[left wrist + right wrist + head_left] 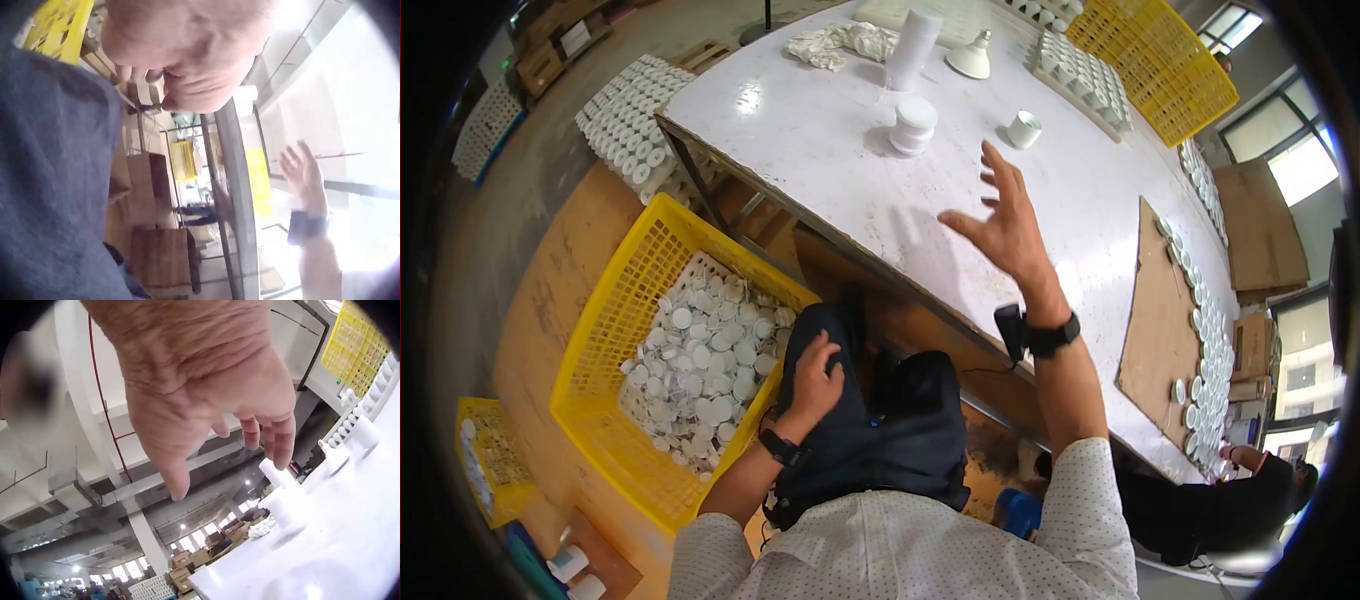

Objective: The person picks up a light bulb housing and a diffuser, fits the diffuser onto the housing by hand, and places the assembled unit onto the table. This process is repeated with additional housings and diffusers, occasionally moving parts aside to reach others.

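My right hand (1003,215) is raised over the white table (880,215), fingers spread and thumb apart, holding nothing. Beyond its fingertips stand a short white cylinder (1025,130) with an open top and a white stack of round pieces (913,126). In the right wrist view the same hand (212,400) hangs above the bright tabletop. My left hand (812,378) lies over the dark trouser leg, fingers loosely bent and holding nothing. It is close to a yellow crate (590,330) full of white round discs (710,350).
Farther back on the table are a tall white roll (914,45), a white bulb-shaped lamp (970,58) and crumpled plastic (840,44). White parts stand in rows near a yellow basket (1150,60). Cardboard (1155,330) with white discs lies at right, near another person (1220,505).
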`<state>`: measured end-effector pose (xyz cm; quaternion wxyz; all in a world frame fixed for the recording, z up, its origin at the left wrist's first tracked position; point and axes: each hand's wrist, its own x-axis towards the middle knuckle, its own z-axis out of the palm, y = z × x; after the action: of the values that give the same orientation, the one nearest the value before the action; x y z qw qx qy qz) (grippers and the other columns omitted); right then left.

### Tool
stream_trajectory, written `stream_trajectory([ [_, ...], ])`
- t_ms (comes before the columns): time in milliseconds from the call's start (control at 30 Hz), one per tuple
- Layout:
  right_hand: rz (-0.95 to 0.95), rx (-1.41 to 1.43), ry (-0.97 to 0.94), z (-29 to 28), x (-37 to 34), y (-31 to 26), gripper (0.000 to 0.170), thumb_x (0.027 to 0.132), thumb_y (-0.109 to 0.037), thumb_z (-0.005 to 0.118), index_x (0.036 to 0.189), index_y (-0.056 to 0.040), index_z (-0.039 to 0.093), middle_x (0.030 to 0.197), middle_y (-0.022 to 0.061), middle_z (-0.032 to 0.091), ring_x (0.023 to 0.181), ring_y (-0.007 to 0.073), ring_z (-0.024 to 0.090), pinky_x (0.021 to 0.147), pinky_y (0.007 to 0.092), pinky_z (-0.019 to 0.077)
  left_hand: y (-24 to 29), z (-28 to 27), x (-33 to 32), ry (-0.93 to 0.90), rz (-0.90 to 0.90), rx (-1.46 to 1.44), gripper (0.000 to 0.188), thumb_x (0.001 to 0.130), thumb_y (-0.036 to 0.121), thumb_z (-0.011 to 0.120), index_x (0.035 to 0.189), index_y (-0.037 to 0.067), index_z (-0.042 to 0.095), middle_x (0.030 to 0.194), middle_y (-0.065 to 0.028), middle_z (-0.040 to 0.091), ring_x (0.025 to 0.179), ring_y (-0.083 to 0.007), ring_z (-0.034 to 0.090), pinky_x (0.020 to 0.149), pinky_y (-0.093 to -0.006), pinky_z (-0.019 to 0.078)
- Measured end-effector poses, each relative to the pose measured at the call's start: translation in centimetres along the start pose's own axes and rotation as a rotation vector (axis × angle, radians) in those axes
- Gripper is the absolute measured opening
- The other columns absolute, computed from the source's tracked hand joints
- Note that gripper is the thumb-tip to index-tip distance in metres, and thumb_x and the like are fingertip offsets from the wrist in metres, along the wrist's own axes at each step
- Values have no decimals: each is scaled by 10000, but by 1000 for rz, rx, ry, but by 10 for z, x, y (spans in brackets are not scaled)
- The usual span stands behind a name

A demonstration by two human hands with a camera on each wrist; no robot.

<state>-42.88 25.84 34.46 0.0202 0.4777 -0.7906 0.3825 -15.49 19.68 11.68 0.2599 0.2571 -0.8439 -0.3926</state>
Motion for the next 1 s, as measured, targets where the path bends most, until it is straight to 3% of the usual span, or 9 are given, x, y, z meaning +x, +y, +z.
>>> stream_trajectory([
  [67,-11,-65,-65,6,36,7,935,607,-313,803,1350,-40,307,1246,241,411,1149,367,424,960,401,387,6,3,-5,-112,171,298,247,693,39,600,940,47,587,1180,-176,540,1151,-310,466,940,-417,332],
  [233,37,-230,-154,31,100,14,925,603,-350,776,1348,-47,319,1296,274,363,1202,372,383,978,406,379,-5,12,0,-25,74,163,187,683,19,602,869,37,593,1098,-136,595,1124,-284,489,909,-401,355],
  [500,142,-449,-421,68,150,34,878,617,-375,735,1347,-89,339,1254,237,426,1073,359,518,914,376,438,-7,13,4,12,65,94,126,674,10,607,793,44,583,1020,-113,630,1057,-265,538,849,-397,394],
  [733,216,-464,-443,70,157,33,669,663,-245,725,1245,-103,428,1172,191,492,1006,334,559,872,367,464,-3,14,9,9,70,119,124,670,18,604,788,47,580,1010,-96,634,1040,-253,545,834,-393,401],
  [1000,138,-470,-401,70,157,35,638,671,-196,717,1239,-107,441,1115,182,539,1001,332,558,880,385,453,-2,14,8,24,57,116,101,676,38,593,776,52,595,991,-89,642,1034,-231,546,854,-384,396],
])
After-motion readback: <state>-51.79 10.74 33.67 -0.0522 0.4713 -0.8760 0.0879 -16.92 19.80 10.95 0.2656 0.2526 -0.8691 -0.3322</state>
